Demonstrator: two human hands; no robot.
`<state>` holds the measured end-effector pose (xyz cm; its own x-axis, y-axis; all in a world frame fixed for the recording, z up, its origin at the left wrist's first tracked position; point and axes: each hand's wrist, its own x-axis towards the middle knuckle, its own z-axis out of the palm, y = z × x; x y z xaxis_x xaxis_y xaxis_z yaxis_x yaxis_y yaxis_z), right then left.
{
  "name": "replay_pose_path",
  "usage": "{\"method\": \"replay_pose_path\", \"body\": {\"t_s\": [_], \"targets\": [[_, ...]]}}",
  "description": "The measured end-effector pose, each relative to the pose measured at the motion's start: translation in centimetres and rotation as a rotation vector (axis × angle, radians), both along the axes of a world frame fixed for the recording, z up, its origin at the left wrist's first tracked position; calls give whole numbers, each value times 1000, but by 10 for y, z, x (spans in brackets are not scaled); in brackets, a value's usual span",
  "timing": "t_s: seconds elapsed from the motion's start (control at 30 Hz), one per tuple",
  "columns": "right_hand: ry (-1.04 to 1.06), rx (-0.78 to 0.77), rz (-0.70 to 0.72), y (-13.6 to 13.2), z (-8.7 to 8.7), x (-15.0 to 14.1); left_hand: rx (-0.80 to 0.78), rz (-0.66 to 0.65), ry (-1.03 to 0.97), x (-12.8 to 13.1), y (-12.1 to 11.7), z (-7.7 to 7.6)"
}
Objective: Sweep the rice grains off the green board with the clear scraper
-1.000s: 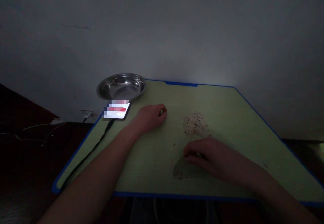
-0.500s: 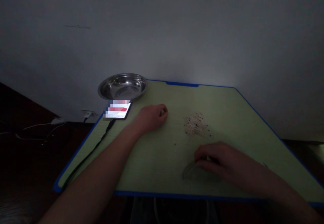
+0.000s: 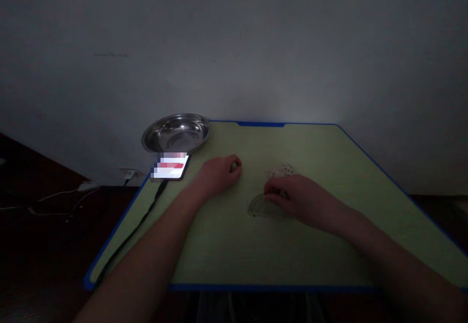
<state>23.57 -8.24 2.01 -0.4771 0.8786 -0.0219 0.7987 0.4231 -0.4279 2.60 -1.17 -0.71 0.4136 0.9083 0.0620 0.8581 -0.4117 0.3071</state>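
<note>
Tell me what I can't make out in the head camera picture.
All in the head view:
- Near side of the pile of pale grains: hidden by the right hand.
- Right end of the protractor: covered by that hand; markings too dim and small.
- Phone screen text: blurred by pixelation.
- Inside the left hand: hidden by curled fingers.

Two hands (image 3: 221, 173), one bowl (image 3: 178, 139), apparently one protractor (image 3: 268, 210)

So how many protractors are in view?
1: a clear, half-round plastic protractor, partly under the right hand, in front of the pale, speckled pile. The hand could hide others.
</note>
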Motion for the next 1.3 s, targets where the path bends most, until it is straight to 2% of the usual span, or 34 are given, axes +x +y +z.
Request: {"method": "replay_pose_path", "body": {"t_s": [0.33, 0.6, 0.87, 1.0, 1.2, 1.3], "targets": [[27, -141, 183, -30, -3, -10, 18, -7, -20, -1, 1, -3], [81, -242, 127, -56, -3, 0, -7, -6, 1, 1, -2, 3], [103, -283, 73, -70, -1, 9, -12, -3, -5, 0, 0, 0], [118, -283, 52, -61, 3, 18, -14, -12, -1, -1, 0, 1], [94, -83, -145, -24, 2, 40, -16, -11, -5, -3, 1, 0], [84, -13, -181, -14, 0, 38, -21, -4, -4, -4, 1, 0]]}}
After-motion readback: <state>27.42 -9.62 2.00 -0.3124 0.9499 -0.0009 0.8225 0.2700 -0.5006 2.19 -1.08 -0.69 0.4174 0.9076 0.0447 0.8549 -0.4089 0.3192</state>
